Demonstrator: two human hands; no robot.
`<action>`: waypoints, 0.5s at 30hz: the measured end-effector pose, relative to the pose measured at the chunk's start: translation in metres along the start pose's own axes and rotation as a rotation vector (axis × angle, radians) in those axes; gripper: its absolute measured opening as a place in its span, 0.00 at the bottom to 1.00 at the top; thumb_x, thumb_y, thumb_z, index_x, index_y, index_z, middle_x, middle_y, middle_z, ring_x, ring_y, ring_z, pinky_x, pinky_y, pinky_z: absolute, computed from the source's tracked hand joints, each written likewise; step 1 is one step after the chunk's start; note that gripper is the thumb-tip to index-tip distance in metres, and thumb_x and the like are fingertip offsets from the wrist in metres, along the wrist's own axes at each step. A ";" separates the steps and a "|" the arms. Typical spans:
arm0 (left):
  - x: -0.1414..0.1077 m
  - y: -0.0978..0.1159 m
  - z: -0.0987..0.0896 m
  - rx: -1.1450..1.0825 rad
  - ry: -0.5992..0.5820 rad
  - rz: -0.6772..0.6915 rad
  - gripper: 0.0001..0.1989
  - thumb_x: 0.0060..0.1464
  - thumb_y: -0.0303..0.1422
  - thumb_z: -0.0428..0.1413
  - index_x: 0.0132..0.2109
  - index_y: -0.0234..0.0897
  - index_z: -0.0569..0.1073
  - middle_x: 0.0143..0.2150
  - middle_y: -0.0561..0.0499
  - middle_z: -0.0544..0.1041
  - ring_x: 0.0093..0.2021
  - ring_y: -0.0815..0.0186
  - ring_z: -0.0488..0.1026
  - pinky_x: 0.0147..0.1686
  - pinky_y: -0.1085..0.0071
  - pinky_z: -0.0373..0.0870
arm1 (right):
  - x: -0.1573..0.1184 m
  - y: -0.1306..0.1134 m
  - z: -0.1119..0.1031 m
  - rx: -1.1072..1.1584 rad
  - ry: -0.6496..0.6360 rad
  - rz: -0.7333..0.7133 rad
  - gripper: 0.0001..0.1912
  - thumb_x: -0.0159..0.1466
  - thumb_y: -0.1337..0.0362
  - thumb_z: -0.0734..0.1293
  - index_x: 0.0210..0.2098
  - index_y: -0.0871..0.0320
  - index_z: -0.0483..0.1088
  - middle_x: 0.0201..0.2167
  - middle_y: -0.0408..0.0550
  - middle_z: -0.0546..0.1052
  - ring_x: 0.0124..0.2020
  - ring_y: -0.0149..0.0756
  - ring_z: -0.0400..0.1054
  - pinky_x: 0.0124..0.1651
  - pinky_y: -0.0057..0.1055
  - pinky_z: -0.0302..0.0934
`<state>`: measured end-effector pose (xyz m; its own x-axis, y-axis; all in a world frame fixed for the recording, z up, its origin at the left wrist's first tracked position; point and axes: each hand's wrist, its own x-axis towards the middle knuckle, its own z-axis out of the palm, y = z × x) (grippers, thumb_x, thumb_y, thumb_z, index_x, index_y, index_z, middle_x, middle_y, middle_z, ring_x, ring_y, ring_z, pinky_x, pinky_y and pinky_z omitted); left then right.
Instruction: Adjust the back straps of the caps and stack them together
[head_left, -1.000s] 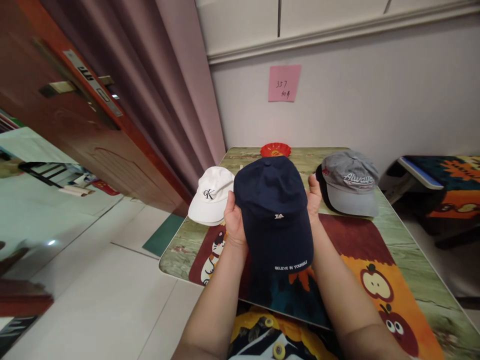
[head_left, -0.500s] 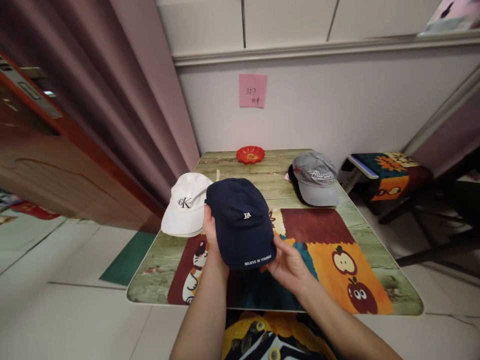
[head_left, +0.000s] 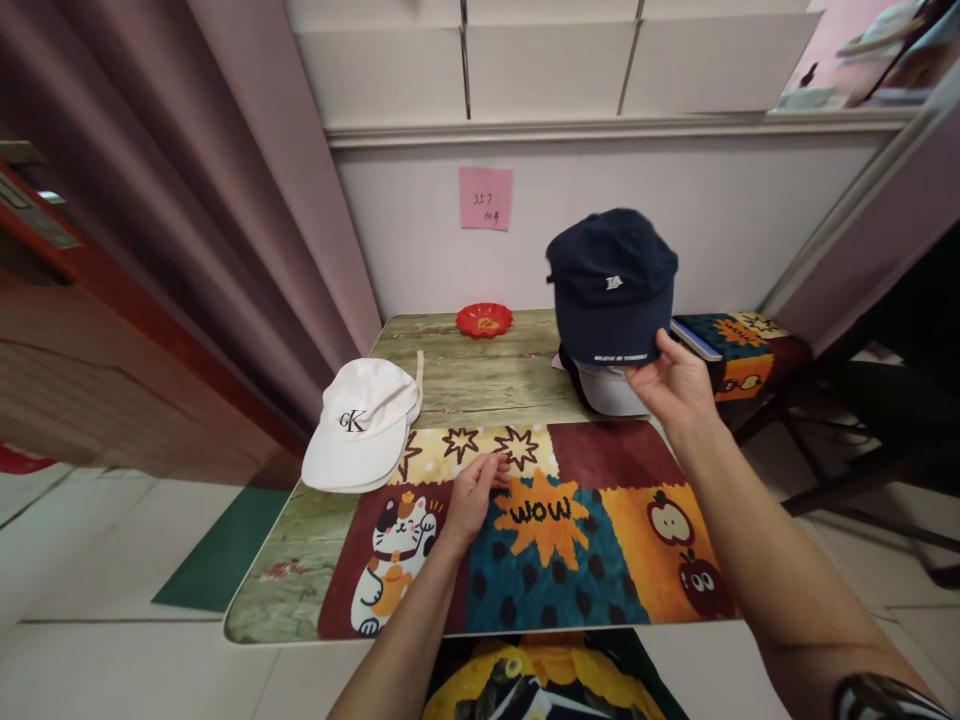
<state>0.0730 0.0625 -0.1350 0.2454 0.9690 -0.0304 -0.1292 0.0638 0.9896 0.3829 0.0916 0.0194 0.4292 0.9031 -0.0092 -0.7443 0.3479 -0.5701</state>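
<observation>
The navy cap (head_left: pixel 611 275) is up over the far right of the table (head_left: pixel 487 380), crown upright, its brim low and pointing toward the person, the long axis running from the crown at the back down to the brim in front. The right hand (head_left: pixel 675 380) pinches the right side of that brim, thumb on top, fingers below. A grey cap (head_left: pixel 611 392) peeks out beneath; I can't tell whether the two touch. The left hand (head_left: pixel 474 495) holds nothing, its fingers close together and slightly curled over the mat (head_left: pixel 600 460), with its cat, apples and "WOW". A white cap (head_left: pixel 360 430) sits at the table's left, brim toward the near left, and a red dish (head_left: pixel 484 320) lies at the back. A pink note (head_left: pixel 486 198) hangs on the wall (head_left: pixel 637 175), and a mauve curtain (head_left: pixel 300 150) falls at left.
</observation>
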 end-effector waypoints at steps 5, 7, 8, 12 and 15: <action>0.002 0.001 -0.002 0.039 -0.013 0.009 0.24 0.59 0.51 0.57 0.45 0.32 0.78 0.38 0.44 0.80 0.34 0.65 0.78 0.38 0.67 0.77 | 0.052 -0.006 -0.064 -0.209 0.408 0.114 0.10 0.70 0.74 0.61 0.44 0.57 0.73 0.35 0.44 0.83 0.34 0.29 0.78 0.44 0.28 0.76; 0.002 0.001 -0.002 0.046 -0.016 0.012 0.22 0.59 0.49 0.58 0.45 0.33 0.78 0.38 0.45 0.81 0.34 0.65 0.78 0.39 0.67 0.77 | 0.052 0.002 -0.090 -0.254 0.509 0.173 0.11 0.69 0.76 0.61 0.42 0.57 0.71 0.31 0.43 0.81 0.27 0.28 0.76 0.37 0.28 0.76; 0.001 0.001 -0.002 0.049 -0.019 0.013 0.21 0.59 0.48 0.58 0.45 0.33 0.78 0.38 0.45 0.81 0.34 0.65 0.78 0.39 0.67 0.77 | 0.051 0.006 -0.101 -0.266 0.542 0.190 0.11 0.70 0.76 0.60 0.41 0.57 0.71 0.29 0.42 0.80 0.25 0.28 0.74 0.33 0.26 0.75; 0.000 0.001 -0.001 0.059 -0.035 0.010 0.19 0.58 0.45 0.59 0.46 0.33 0.78 0.38 0.45 0.81 0.33 0.66 0.78 0.39 0.67 0.77 | 0.048 0.010 -0.122 -0.278 0.592 0.206 0.11 0.70 0.76 0.60 0.38 0.55 0.69 0.26 0.39 0.77 0.22 0.26 0.73 0.27 0.22 0.73; 0.000 0.001 -0.001 0.057 -0.031 0.008 0.18 0.57 0.44 0.60 0.46 0.34 0.78 0.38 0.46 0.81 0.33 0.66 0.78 0.40 0.67 0.77 | 0.055 0.004 -0.122 -0.265 0.564 0.172 0.11 0.70 0.76 0.60 0.38 0.55 0.69 0.27 0.38 0.77 0.24 0.26 0.74 0.30 0.22 0.74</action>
<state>0.0717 0.0625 -0.1337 0.2741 0.9615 -0.0191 -0.0770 0.0417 0.9962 0.4657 0.1116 -0.0839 0.5720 0.6445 -0.5074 -0.7057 0.0713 -0.7049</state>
